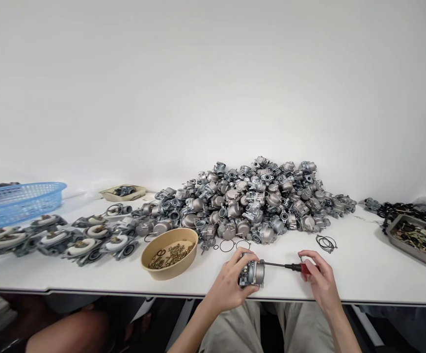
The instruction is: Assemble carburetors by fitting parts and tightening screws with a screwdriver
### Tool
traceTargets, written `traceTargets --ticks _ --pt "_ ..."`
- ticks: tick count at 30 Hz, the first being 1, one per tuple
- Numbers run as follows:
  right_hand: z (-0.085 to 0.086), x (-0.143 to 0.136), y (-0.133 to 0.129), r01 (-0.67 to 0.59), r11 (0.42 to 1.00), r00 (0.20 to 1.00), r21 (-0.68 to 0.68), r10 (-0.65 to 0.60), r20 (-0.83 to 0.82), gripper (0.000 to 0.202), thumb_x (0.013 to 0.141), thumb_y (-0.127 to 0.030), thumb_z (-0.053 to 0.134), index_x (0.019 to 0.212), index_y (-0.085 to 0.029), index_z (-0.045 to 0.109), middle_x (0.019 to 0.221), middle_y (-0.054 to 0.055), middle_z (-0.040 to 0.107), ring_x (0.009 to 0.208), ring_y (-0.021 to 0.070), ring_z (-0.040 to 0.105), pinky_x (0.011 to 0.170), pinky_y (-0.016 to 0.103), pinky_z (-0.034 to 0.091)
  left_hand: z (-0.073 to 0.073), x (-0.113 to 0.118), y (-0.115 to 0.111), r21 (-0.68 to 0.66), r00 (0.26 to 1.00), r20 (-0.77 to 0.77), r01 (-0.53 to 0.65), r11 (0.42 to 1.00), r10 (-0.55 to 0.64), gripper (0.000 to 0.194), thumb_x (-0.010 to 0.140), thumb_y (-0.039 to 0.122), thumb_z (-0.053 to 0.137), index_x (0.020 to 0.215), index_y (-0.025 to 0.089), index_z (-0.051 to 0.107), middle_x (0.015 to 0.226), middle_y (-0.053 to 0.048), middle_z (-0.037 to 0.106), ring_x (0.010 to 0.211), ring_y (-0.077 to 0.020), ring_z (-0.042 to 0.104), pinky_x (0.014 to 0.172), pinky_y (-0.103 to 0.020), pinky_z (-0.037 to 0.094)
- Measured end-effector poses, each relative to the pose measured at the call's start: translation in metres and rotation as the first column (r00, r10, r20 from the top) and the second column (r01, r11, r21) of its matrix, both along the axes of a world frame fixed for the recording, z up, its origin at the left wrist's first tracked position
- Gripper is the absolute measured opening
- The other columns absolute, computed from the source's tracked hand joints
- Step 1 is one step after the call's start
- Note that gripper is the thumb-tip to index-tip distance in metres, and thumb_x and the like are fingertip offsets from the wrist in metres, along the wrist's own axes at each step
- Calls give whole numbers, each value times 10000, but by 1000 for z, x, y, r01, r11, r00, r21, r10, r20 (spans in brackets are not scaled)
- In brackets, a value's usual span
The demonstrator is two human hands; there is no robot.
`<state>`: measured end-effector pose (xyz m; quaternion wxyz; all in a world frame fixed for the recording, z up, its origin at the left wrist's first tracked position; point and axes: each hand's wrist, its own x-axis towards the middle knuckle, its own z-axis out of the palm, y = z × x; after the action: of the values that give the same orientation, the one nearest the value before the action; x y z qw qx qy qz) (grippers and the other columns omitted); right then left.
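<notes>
My left hand (pixel 231 282) is closed around a small metal carburetor (pixel 254 274), held on its side near the table's front edge. In my right hand (pixel 319 279) is a screwdriver (pixel 305 267) with a red and black handle. Its thin shaft points left, and the tip meets the upper edge of the carburetor; the exact contact is too small to make out. Just behind my hands lie thin black rubber rings (pixel 326 243) and a few more rings (pixel 227 245) on the white tabletop.
A big heap of carburetors (pixel 235 206) rises behind my hands. To the left stand a tan bowl (pixel 150 268) of brass parts, several carburetor bodies with white rings (pixel 84 246) and a blue basket (pixel 21 201). A metal tray (pixel 412 251) of small parts sits right. Another person's leg (pixel 69 333) shows lower left.
</notes>
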<state>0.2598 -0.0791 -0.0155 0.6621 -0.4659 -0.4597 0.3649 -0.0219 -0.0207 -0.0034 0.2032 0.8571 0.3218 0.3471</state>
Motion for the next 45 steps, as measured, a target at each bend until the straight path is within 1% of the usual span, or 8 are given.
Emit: traceTargets --ticks 4,11,17,23,29,36,41,45 --pt "-2 -2 2 80 995 997 -58 -80 10 425 808 -615 794 894 -201 749 801 63 713 434 93 415 381 242 305 0 0 0 -3 1000 9 1 1000 -1 437 840 342 779 1226 266 590 1300 -104 587 1139 -310 651 967 -422 540" --pt "-1 0 -1 68 993 995 101 -75 63 405 797 -542 828 1024 -212 769 878 86 737 651 196 591 588 314 491 0 1 1 -21 1000 5 -3 1000 3 456 825 332 788 1229 264 589 1302 -108 588 1142 -316 648 986 -435 535" --pt "-6 -2 3 25 999 999 -39 -26 -21 390 869 -597 753 935 -214 739 619 -5 609 408 88 316 417 266 302 -1 1 1 -19 1000 8 -7 1000 7 442 838 376 771 1231 269 599 1298 -110 588 1129 -317 651 964 -427 545" --pt "-7 1 2 88 994 993 67 -93 79 422 806 -565 824 1031 -214 763 731 44 697 660 212 615 648 335 515 0 1 1 0 1000 10 -9 1000 9 450 830 360 785 1228 266 598 1281 -102 589 1115 -309 658 960 -426 551" --pt "-5 -2 3 71 997 995 13 -72 68 394 883 -600 735 919 -207 744 665 13 630 498 151 510 495 297 426 1 1 0 4 1000 6 -9 1000 9 441 837 362 779 1231 269 602 1280 -102 589 1110 -306 660 955 -419 556" --pt "-10 4 2 85 995 990 61 -91 109 454 813 -578 810 1077 -214 751 833 73 747 721 238 664 705 350 557 0 1 0 15 1000 8 -10 1000 10 444 842 374 777 1235 270 601 1274 -104 592 1103 -308 663 953 -421 558" --pt "-4 0 3 86 996 991 24 -88 100 401 873 -601 745 932 -204 751 644 14 638 531 179 566 553 312 490 1 1 0 -6 1000 9 -7 1000 7 443 841 372 777 1230 267 593 1283 -106 587 1103 -310 656 944 -420 551" --pt "-2 -2 0 86 995 993 59 -91 82 388 819 -569 806 956 -208 770 766 61 722 616 207 638 619 338 547 2 1 0 -12 1000 4 -4 1000 4 445 833 344 786 1224 269 586 1272 -95 588 1116 -309 653 958 -424 542"
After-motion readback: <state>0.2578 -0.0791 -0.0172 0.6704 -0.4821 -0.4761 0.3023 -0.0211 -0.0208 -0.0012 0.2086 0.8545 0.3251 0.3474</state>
